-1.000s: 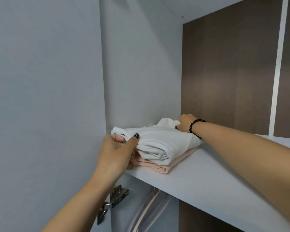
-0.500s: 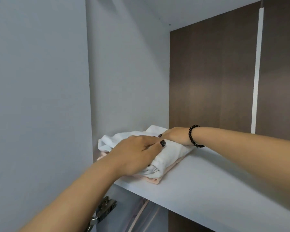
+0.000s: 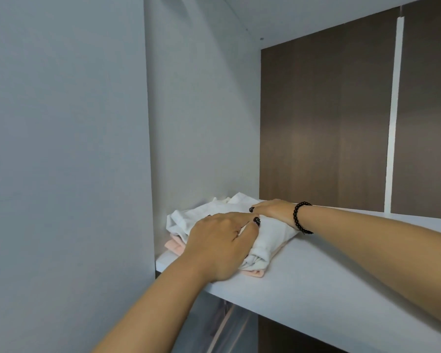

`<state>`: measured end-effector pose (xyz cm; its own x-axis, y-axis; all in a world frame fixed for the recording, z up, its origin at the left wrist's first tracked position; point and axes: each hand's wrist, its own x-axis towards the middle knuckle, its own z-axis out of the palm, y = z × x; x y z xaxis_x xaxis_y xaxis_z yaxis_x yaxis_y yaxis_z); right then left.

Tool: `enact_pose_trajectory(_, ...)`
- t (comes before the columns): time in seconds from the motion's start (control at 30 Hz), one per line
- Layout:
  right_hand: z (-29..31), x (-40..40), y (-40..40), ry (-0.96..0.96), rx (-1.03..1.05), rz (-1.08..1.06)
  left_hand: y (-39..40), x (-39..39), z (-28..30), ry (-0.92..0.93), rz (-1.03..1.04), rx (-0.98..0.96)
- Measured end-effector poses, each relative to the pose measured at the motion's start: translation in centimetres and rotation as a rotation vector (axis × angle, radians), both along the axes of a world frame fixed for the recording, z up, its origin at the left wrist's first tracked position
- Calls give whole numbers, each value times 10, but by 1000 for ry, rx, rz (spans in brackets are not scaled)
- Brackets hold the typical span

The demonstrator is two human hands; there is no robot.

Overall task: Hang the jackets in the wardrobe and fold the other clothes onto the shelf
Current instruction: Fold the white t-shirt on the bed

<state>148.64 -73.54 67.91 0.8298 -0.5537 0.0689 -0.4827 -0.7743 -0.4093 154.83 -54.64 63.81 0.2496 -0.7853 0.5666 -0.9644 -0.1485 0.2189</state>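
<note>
Folded clothes sit in a small stack on the white wardrobe shelf [image 3: 316, 284], pushed into the shelf's left corner, close against the pale side wall [image 3: 201, 123].

Furthest left from that stack is the open wardrobe door [image 3: 61, 149], a plain pale panel filling the left of the view. Beside it the side wall rises behind the stack.

The stack has two layers. A folded pink garment [image 3: 175, 247] lies at the bottom, touching the shelf, its edges showing at the stack's left side and at its front corner. A folded white garment [image 3: 273, 234] lies on top of it, covering most of it.

The left hand [image 3: 220, 247] rests on the near side of the stack, palm down, fingers laid loosely over the white garment and the thumb stretched across its top; dark polish shows on the thumbnail. Whether the fingers grip any cloth cannot be told, as their tips are hidden over the far side of the hand.

To the right of the stack's middle, the right hand [image 3: 271, 208] lies flat on the far top of the white garment, fingers together and fairly straight, pressing down. A black bead bracelet [image 3: 299, 217] circles its wrist, just right of the stack.

Right of the stack the shelf runs on bare. Behind it stands the dark brown back panel [image 3: 323, 123], crossed by a narrow white vertical strip [image 3: 393, 123].

Below the shelf's front edge, under the stack, pale pink hangers [image 3: 222, 327] show dimly.
</note>
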Motion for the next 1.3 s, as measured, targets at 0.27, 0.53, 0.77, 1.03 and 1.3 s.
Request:
enact_pose_trajectory(0.27, -6, -61, 49, -248, -30, -55, 22, -1, 1, 28, -27, 97)
enact_pose_trajectory(0.53, -13, -125, 130, -316, -32, 30, 87, -10, 2, 91, -56, -17)
enact_pose_trajectory(0.77, -56, -166, 202, -448, -117, 21, 170, -54, -15, 75, 21, -8)
enact_pose_trajectory(1.03, -115, -202, 277, -477, -178, 222, 289, -131, -48, 149, 189, 100)
enact_pose_trajectory(1.3, -146, -255, 367, -374, -72, 480, 405, -216, -91, 315, 371, 145)
